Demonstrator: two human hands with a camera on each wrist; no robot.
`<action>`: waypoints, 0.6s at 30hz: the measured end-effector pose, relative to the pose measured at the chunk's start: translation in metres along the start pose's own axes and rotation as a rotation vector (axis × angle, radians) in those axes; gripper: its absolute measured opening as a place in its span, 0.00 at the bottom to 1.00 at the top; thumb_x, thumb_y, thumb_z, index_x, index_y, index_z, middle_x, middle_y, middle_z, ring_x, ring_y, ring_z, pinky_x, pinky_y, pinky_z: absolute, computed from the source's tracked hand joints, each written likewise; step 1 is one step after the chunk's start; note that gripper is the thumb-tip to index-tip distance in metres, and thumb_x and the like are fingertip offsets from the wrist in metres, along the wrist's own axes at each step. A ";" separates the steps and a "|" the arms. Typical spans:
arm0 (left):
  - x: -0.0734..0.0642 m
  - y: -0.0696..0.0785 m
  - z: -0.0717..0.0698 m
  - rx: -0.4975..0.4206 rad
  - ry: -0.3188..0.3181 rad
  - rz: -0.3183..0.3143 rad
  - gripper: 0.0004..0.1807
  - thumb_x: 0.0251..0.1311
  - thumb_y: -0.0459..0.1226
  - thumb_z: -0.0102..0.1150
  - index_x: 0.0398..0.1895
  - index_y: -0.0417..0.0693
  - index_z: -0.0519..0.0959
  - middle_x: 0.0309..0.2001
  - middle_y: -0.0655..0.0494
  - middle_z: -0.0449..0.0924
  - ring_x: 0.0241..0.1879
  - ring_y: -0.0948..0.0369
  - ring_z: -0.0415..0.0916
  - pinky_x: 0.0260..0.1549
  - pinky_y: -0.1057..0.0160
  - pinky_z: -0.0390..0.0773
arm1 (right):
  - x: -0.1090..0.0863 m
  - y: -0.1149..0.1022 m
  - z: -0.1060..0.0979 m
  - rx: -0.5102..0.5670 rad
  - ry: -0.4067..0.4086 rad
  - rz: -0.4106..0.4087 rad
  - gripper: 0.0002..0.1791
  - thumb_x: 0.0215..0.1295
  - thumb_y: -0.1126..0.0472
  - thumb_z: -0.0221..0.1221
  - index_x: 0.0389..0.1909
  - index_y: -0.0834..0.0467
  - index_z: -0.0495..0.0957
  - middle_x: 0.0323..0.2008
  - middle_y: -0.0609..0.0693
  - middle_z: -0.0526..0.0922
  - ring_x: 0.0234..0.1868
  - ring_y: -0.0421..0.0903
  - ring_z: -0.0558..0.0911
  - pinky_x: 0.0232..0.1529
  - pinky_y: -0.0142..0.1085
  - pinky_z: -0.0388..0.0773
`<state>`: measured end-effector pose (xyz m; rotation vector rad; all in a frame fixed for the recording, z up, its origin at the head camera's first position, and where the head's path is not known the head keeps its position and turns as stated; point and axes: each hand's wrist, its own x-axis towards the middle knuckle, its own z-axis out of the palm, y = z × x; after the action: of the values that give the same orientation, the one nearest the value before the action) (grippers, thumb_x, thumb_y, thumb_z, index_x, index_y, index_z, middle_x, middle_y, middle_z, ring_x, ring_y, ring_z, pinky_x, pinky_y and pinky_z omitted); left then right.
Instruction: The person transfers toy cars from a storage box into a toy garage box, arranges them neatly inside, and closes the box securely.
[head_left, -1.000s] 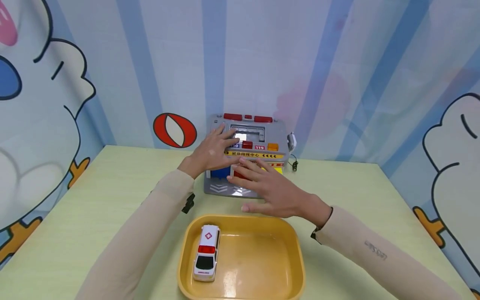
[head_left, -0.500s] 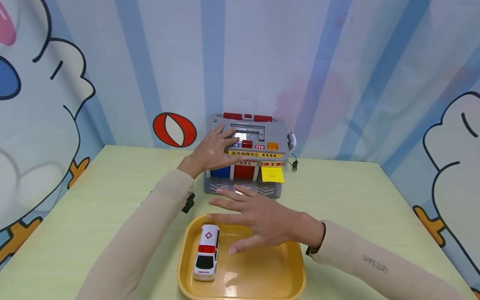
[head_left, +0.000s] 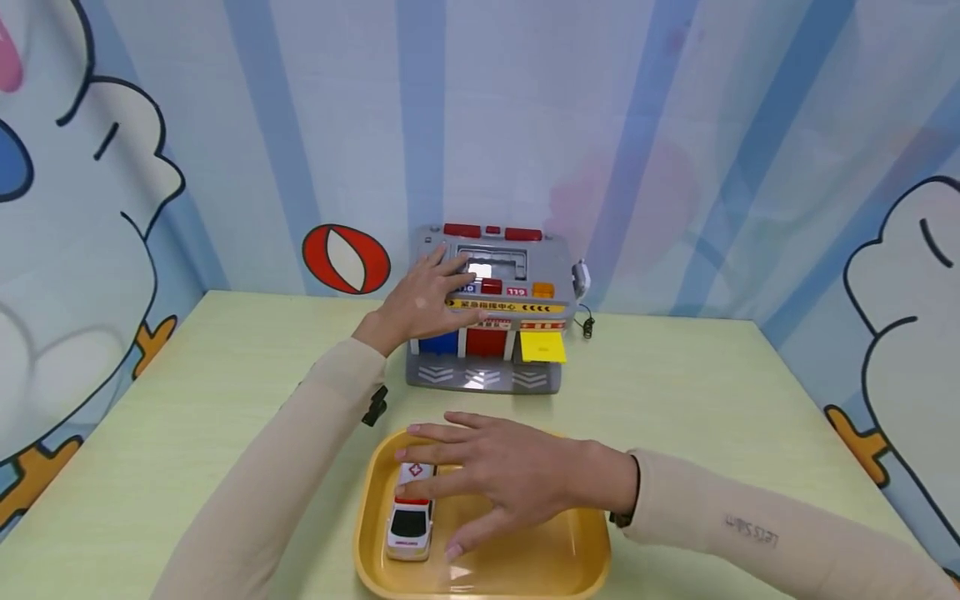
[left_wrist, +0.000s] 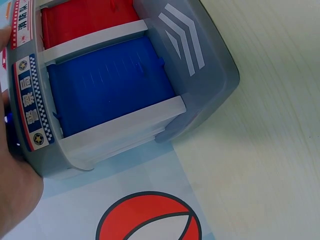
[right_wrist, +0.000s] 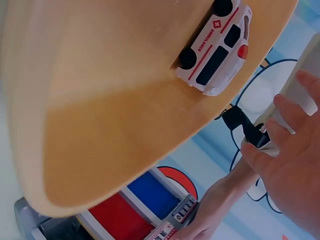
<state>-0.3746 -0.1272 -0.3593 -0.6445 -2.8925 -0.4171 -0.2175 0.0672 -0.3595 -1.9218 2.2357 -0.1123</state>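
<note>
My left hand (head_left: pixel 422 300) lies with spread fingers on the left of a grey toy emergency station (head_left: pixel 553 262). In the left wrist view, its blue door (left_wrist: pixel 110 85) and red door (left_wrist: pixel 90 22) are down. A yellow door (head_left: pixel 543 347) at the right sticks outward, leaving its bay open. My right hand (head_left: pixel 510 471), fingers apart and holding nothing, hovers above a yellow tray (head_left: pixel 525 575). Its fingertips overlap a white toy ambulance (head_left: pixel 408 527) in the head view. The ambulance (right_wrist: pixel 215 50) sits inside the tray, along its left side.
The tray stands on a pale wooden table (head_left: pixel 660 375), in front of the station. A small grey handset (head_left: pixel 581 279) hangs at the station's right side, with a dark coiled cord (head_left: pixel 588 325) beside it. Behind stands a striped cartoon backdrop (head_left: pixel 502 108).
My right hand has come back from the station's front to above the tray, near the ambulance, uncovering the raised yellow door. My left hand has stayed on the station.
</note>
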 end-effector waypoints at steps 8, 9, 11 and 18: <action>0.001 0.000 0.000 -0.003 -0.008 -0.002 0.44 0.58 0.66 0.55 0.73 0.52 0.68 0.80 0.52 0.54 0.81 0.46 0.36 0.78 0.43 0.42 | 0.008 -0.005 -0.007 -0.033 -0.046 -0.062 0.34 0.73 0.35 0.48 0.76 0.39 0.60 0.79 0.45 0.56 0.82 0.47 0.47 0.79 0.52 0.49; 0.001 0.000 0.000 -0.003 -0.009 -0.002 0.44 0.58 0.66 0.55 0.73 0.53 0.68 0.80 0.52 0.54 0.81 0.46 0.36 0.78 0.43 0.42 | 0.009 -0.005 -0.006 -0.027 -0.061 -0.060 0.34 0.73 0.35 0.47 0.76 0.39 0.60 0.79 0.45 0.55 0.82 0.47 0.46 0.79 0.52 0.48; 0.001 0.000 0.000 -0.002 -0.008 -0.003 0.44 0.58 0.66 0.55 0.73 0.53 0.68 0.80 0.52 0.54 0.81 0.46 0.36 0.78 0.43 0.42 | 0.013 -0.005 -0.005 -0.022 -0.085 -0.057 0.33 0.73 0.35 0.46 0.76 0.39 0.60 0.80 0.44 0.55 0.82 0.46 0.46 0.79 0.51 0.47; 0.000 0.001 0.000 -0.011 0.003 -0.005 0.44 0.57 0.66 0.56 0.72 0.52 0.69 0.79 0.52 0.54 0.81 0.46 0.36 0.77 0.41 0.43 | 0.025 -0.005 0.005 -0.076 -0.133 -0.069 0.30 0.76 0.37 0.42 0.76 0.39 0.60 0.79 0.45 0.56 0.82 0.47 0.48 0.79 0.49 0.48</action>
<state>-0.3746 -0.1266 -0.3589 -0.6377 -2.8917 -0.4343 -0.2155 0.0417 -0.3656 -1.9828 2.1171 0.0895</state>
